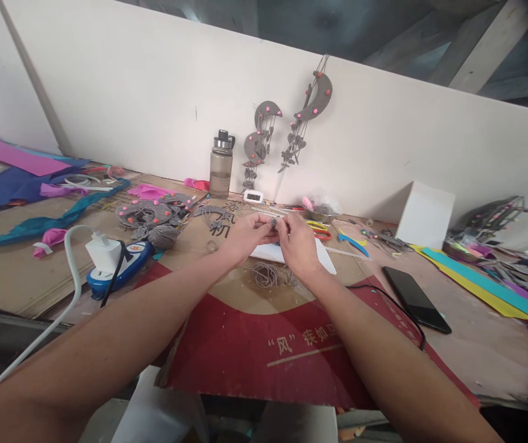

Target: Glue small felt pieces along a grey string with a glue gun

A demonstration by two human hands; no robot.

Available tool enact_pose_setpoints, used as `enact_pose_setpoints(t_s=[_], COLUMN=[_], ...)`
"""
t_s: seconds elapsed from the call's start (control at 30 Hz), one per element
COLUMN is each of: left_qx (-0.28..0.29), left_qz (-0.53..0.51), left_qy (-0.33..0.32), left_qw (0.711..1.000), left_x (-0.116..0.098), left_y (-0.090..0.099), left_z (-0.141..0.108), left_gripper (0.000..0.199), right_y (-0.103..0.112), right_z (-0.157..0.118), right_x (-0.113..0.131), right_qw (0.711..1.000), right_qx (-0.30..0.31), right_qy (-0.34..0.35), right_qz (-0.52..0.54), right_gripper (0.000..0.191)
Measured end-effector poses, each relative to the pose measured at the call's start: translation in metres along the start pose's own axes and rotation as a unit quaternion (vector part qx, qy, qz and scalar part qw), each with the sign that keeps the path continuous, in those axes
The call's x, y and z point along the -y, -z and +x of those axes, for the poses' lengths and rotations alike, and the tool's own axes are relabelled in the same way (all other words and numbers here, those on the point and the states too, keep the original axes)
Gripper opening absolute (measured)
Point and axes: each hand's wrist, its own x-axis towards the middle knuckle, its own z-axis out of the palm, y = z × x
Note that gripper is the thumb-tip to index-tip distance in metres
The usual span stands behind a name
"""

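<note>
My left hand and my right hand meet over a white sheet, fingers closed in a pinch. Between their fingertips is a small dark grey piece; its exact kind is too small to make out. Just below the hands, a loose coil of grey cord lies on the cardboard. Scissors with red and yellow handles rest beyond my right hand. To the left are grey crescent shapes with pink and orange dots and a ball of grey yarn.
A water bottle and a small digital clock stand by the wall, where dotted crescent ornaments hang. A blue power strip with a white cable sits left. On the right lie a phone and coloured strips.
</note>
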Motion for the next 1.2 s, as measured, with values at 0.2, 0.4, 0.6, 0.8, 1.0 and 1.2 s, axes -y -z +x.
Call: enact_pose_setpoints(t_s=[0.2,0.4,0.6,0.8,1.0,1.2], left_qx=[0.002,-0.016,-0.009,-0.024,-0.069,-0.098], left_qz=[0.008,0.033,0.025,0.037,0.053,0.031], left_qy=[0.006,-0.003,-0.001,0.001,-0.004,0.006], left_qw=[1.000,0.999,1.000,0.999,0.996,0.995], left_x=[-0.003,-0.005,-0.005,-0.005,-0.002,-0.004], left_y=[-0.002,-0.005,-0.004,-0.003,0.003,0.004], left_z=[-0.003,-0.004,-0.004,-0.003,0.001,0.001], left_gripper=[0.014,0.015,0.015,0.011,0.009,0.012], right_y=[0.000,0.000,0.002,0.001,0.002,0.001], right_z=[-0.001,0.000,0.000,-0.001,-0.003,-0.006], right_x=[0.001,0.001,0.003,0.004,0.008,0.010], right_qw=[1.000,1.000,1.000,1.000,0.997,0.993], right_qx=[-0.011,-0.013,-0.002,0.003,0.033,0.016], right_qy=[-0.005,-0.007,-0.008,-0.006,0.005,-0.015], right_qz=[-0.015,-0.004,-0.007,0.016,0.062,0.119], right_gripper=[0.024,0.026,0.024,0.024,0.024,0.004])
